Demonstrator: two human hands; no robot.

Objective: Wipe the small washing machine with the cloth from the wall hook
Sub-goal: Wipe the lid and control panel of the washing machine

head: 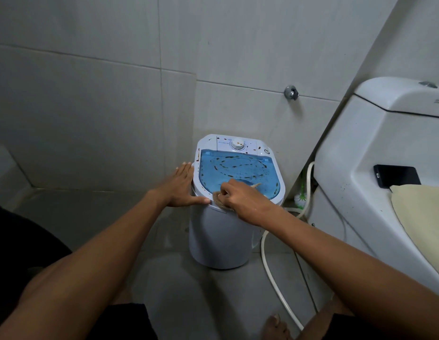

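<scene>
Your right hand (240,196) is bunched round the tan cloth (219,201), pressing it on the near rim of the small washing machine (221,231). Your left hand (181,186) lies flat, fingers straight, against its left edge, just beside the cloth.

Washer (221,236): smooth white plastic, lid (238,168) translucent blue, brown-spotted. Cloth (219,201): coarse tan weave. Wall tiles (91,106): matt grey. Toilet (360,143), right of frame: glossy white. Valve (291,92): shiny metal.

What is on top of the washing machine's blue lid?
Brown stains are scattered across the blue lid. At its near edge the right hand grips a tan cloth, hiding the lid beneath.
</scene>
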